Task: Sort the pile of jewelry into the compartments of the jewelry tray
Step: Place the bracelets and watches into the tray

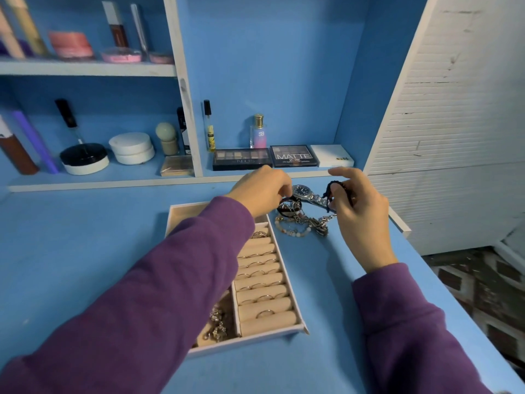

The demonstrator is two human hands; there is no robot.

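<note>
a: how far along is the sorting?

b: a fair way, i'd say. the beige velvet jewelry tray with the white frame (255,341) lies on the blue tabletop (85,237). thin metal rings (264,312) sit in most slots of its roll section, and a heap of silvery chains (217,322) lies in the near compartment beside the rolls. the purple sleeve (170,265) hides the rest of the tray.

a: what's left?

b: the tangled pile of jewelry (301,223), just beside the tray's far corner. it holds a silver watch with a dark dial (301,191), a pale beaded bracelet (292,231) and some chains.

a: and the hands?

b: both are at the pile. the left hand (261,189) has its fingers curled down, pinching a dark band (287,209) at the top. the right hand (360,211) pinches a dark blue cord (329,194), with the forefinger lifted free. my guess is they're untangling pieces.
</note>
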